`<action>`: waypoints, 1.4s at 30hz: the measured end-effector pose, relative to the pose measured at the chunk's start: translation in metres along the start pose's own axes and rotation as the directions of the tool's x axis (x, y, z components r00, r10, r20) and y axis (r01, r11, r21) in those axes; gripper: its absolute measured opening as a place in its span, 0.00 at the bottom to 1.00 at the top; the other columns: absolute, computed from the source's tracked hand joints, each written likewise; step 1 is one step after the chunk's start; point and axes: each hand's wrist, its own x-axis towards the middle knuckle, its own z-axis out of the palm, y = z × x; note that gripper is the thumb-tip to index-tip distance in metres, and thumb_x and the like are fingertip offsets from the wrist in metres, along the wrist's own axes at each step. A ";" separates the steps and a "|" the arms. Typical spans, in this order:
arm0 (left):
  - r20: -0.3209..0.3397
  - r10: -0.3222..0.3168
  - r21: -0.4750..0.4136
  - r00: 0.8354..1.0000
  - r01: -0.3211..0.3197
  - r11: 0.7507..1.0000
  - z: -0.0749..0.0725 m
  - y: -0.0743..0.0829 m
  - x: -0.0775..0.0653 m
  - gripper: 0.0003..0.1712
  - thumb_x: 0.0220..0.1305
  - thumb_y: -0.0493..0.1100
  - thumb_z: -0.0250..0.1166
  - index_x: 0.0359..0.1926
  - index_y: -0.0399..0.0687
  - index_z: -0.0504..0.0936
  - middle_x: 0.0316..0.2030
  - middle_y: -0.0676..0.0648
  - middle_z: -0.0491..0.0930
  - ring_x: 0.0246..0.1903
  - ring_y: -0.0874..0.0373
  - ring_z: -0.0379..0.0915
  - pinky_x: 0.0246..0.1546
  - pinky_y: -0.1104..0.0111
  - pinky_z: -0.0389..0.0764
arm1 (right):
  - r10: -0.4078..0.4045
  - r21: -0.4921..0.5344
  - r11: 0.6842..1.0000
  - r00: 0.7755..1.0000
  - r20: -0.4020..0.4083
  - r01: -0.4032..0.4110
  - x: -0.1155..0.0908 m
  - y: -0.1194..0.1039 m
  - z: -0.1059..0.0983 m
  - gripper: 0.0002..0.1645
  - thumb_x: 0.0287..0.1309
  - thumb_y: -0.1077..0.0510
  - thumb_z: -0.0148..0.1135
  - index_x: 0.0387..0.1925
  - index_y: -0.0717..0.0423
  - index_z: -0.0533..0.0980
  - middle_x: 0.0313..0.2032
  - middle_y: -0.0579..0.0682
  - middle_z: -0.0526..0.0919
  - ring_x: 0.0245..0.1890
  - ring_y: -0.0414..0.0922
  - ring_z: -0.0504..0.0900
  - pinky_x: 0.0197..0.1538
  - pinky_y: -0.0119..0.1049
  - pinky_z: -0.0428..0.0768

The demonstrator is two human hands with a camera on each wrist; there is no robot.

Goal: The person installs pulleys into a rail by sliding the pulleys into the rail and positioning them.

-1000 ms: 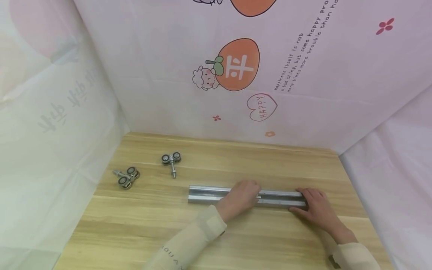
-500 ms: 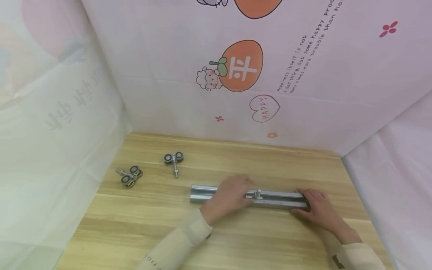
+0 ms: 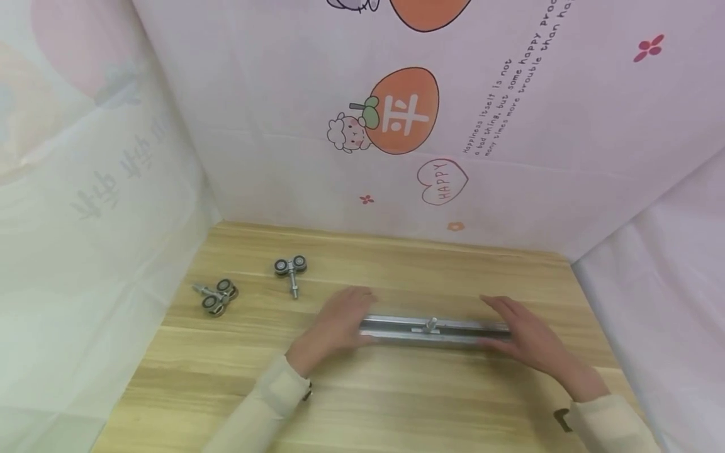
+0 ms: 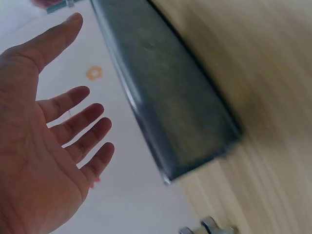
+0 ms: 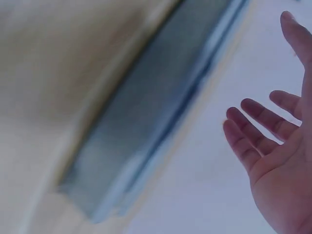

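Note:
A silver metal channel rail (image 3: 453, 340) lies lengthwise on the table with its slot facing up. From the slot, around mid-length, a threaded bolt (image 3: 431, 324) sticks up on a small plate. My left hand (image 3: 338, 321) is over the rail's left end, covering it in the head view; the left wrist view has its fingers spread beside the rail (image 4: 165, 92), holding nothing. At the right end, my right hand (image 3: 532, 336) has thumb and fingers spread on either side of the rail. Its palm is empty in the right wrist view, beside the blurred rail (image 5: 141, 117).
Two roller hangers with twin wheels and threaded stems lie on the wooden table (image 3: 396, 402) at left: one roller hanger (image 3: 291, 267) further back, another roller hanger (image 3: 218, 298) nearer the left edge. Printed white cloth (image 3: 272, 163) walls in the back and sides.
My left hand has let go of the bolt piece in the slot and moved left to the rail's left end. The right hand has loosened its grip, fingers now spread off the rail.

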 end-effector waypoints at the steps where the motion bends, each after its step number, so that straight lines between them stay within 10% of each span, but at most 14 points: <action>1: -0.003 -0.005 -0.011 1.000 0.005 1.000 0.001 -0.004 -0.003 0.51 0.48 0.67 0.69 0.69 0.46 0.68 0.68 0.45 0.68 0.68 0.48 0.60 0.71 0.54 0.57 | -0.011 -0.005 1.000 1.000 0.008 0.011 0.005 -0.005 -0.003 0.53 0.43 0.32 0.69 0.67 0.56 0.68 0.55 0.55 0.78 0.52 0.54 0.78 0.49 0.56 0.80; 16: -0.028 -0.026 -0.063 0.999 0.024 0.998 0.009 -0.041 -0.032 0.53 0.47 0.65 0.70 0.71 0.49 0.65 0.66 0.45 0.70 0.67 0.49 0.61 0.68 0.54 0.61 | -0.067 -0.086 0.993 0.981 0.183 0.084 0.053 -0.068 -0.014 0.50 0.49 0.29 0.63 0.67 0.52 0.68 0.58 0.53 0.78 0.53 0.50 0.79 0.53 0.49 0.80; 42: 0.072 -0.003 -0.117 0.997 0.011 0.993 0.018 -0.030 -0.022 0.40 0.51 0.53 0.72 0.66 0.50 0.72 0.59 0.47 0.75 0.57 0.52 0.70 0.61 0.58 0.71 | -0.215 0.000 0.976 0.964 0.156 0.218 0.062 -0.094 0.033 0.30 0.46 0.50 0.73 0.52 0.55 0.79 0.44 0.48 0.82 0.40 0.42 0.81 0.42 0.39 0.84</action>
